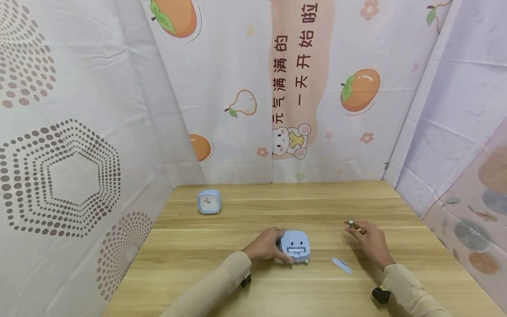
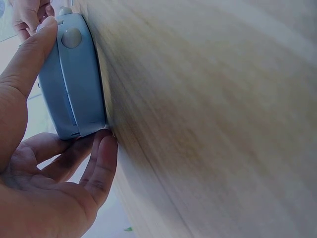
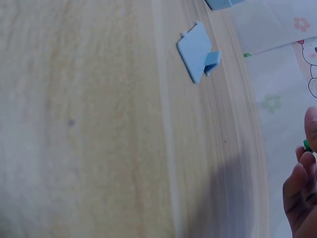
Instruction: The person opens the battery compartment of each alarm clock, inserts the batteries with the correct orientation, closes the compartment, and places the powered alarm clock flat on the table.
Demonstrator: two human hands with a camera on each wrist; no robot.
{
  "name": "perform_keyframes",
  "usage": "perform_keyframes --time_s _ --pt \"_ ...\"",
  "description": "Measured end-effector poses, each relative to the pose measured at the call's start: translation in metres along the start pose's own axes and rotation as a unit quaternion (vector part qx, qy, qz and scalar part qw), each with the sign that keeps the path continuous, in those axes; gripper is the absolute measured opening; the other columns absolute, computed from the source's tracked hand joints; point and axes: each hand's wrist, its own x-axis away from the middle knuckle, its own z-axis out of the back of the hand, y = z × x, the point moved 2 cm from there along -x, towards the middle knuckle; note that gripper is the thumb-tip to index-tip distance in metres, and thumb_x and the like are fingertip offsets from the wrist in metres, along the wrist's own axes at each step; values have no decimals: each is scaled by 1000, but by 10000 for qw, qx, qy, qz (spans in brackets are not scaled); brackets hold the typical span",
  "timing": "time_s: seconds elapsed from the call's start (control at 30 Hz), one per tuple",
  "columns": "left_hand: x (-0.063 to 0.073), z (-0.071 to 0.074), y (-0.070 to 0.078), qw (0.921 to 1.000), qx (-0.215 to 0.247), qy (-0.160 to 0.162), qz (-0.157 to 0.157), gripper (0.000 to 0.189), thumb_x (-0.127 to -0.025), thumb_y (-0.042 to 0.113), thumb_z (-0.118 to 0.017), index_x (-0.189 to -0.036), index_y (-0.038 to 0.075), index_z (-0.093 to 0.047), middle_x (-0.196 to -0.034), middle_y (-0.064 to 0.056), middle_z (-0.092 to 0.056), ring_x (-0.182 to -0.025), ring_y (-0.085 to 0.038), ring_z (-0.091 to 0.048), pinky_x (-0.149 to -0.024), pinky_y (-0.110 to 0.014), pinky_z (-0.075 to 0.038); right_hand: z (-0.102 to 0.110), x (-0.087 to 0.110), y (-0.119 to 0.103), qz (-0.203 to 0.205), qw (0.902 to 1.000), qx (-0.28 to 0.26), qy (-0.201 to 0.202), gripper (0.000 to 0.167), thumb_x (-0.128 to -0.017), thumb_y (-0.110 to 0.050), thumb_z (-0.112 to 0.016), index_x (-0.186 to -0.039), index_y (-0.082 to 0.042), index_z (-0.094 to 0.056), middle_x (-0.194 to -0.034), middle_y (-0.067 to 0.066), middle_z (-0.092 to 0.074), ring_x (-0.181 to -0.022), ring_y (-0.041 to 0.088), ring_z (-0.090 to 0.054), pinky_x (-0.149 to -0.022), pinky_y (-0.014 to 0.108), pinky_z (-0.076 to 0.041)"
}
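Observation:
A light blue clock (image 1: 295,242) lies on its front on the table, its back with an open battery slot facing up. My left hand (image 1: 267,246) grips it from the left, thumb on the near side and fingers at the far side. The left wrist view shows the same clock (image 2: 74,79) edge-on between thumb and fingers. Off to the right, my right hand (image 1: 368,240) pinches a small green battery (image 1: 350,224) above the table. Fingers mostly cover the battery (image 3: 307,146) in the right wrist view. Between the hands lies the blue battery cover (image 1: 342,266).
A second light blue clock (image 1: 209,201) stands at the back left of the wooden table (image 1: 190,264), dial forward. Printed curtains (image 1: 237,57) hang along the table's back and both sides.

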Motion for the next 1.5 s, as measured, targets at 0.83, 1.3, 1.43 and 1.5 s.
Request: perform_keyframes --time_s 0.83,1.3,1.43,1.5 --pt "1 2 3 9997 -41 -68 210 108 -68 48 -95 -153 2 -46 -144 -11 -58 -132 -22 -53 -112 -39 -42 -2 1 4 -68 9989 -410 -197 47 -95 -19 -77 -132 -5 -51 -91 6 -75 -68 9 -50 -56 25 -42" --pt "2 0 0 9997 -32 -91 236 111 -68 51 -94 -154 2 -44 -144 -13 -57 -131 -24 -54 -111 -39 -43 -2 8 3 -6 9992 -132 -380 30 -96 -32 -74 -119 -12 -76 -101 6 -71 -70 14 -52 -51 26 -43" --pt "2 1 1 9997 -62 -71 204 109 -67 51 -94 -153 4 -47 -140 -12 -59 -126 -22 -55 -110 -38 -44 -2 9 1 118 9991 33 -395 30 -97 -30 -74 -118 -9 -77 -100 3 -71 -84 19 -60 -65 30 -49" --pt "2 1 1 9997 -83 -71 209 109 -67 51 -94 -153 4 -47 -140 -11 -59 -126 -22 -55 -110 -38 -44 -3 8 -1 221 9989 143 -400 29 -96 -27 -75 -117 -7 -77 -99 2 -72 -88 23 -64 -71 34 -52"
